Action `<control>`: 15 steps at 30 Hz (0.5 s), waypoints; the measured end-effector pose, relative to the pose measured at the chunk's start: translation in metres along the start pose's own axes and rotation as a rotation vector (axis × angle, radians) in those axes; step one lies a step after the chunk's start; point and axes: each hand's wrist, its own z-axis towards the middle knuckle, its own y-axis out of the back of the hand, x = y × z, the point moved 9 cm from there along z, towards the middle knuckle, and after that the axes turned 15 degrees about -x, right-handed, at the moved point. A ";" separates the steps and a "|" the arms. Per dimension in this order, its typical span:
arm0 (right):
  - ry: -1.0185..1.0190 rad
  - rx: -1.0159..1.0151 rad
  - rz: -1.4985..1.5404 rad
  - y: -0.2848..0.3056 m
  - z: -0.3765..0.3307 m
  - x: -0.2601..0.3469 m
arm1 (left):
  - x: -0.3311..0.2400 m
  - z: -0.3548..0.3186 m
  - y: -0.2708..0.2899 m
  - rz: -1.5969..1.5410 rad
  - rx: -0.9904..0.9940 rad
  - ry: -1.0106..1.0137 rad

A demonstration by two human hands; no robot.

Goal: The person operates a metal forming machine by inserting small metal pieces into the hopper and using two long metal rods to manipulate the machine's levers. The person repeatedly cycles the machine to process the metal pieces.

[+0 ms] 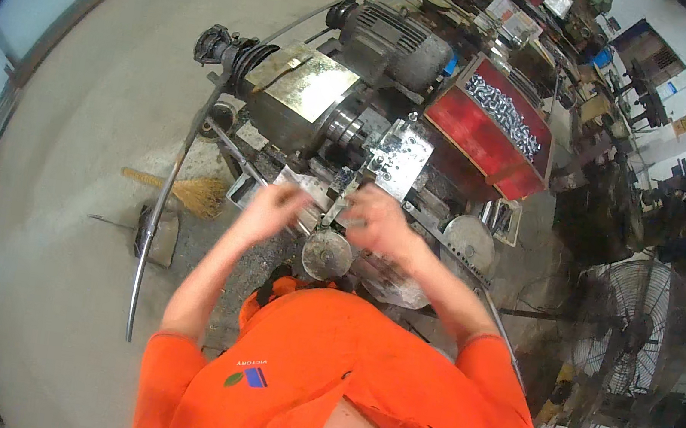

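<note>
A small, grimy metal lathe stands in front of me, with its headstock (pixel 307 92), chuck (pixel 346 126) and shiny slide plate (pixel 402 159). My left hand (pixel 274 209) is at the left side of the carriage, close to a pale sheet (pixel 309 185); motion smears its fingers. My right hand (pixel 378 221) is over the near end of the slide, its fingers curled in toward the metal. Whatever lies between those fingers is hidden. Just below both hands sits a round handwheel (pixel 326 253), which neither hand appears to touch.
Behind the slide, a red bin (pixel 493 126) holds many small metal parts. An electric motor (pixel 396 43) sits beyond the headstock. At left are a long bent bar (pixel 159 216) and a straw broom (pixel 194 193). A caged fan (pixel 627 325) stands at right.
</note>
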 end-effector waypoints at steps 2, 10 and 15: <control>-0.103 -0.035 -0.203 -0.003 0.016 -0.049 | 0.018 0.004 0.071 -0.121 -0.284 0.095; -0.537 0.146 -0.320 -0.049 0.044 -0.171 | 0.114 -0.047 0.261 0.791 -0.700 -0.037; -0.548 0.184 -0.278 -0.061 0.045 -0.185 | 0.132 -0.088 0.255 0.844 -0.559 0.227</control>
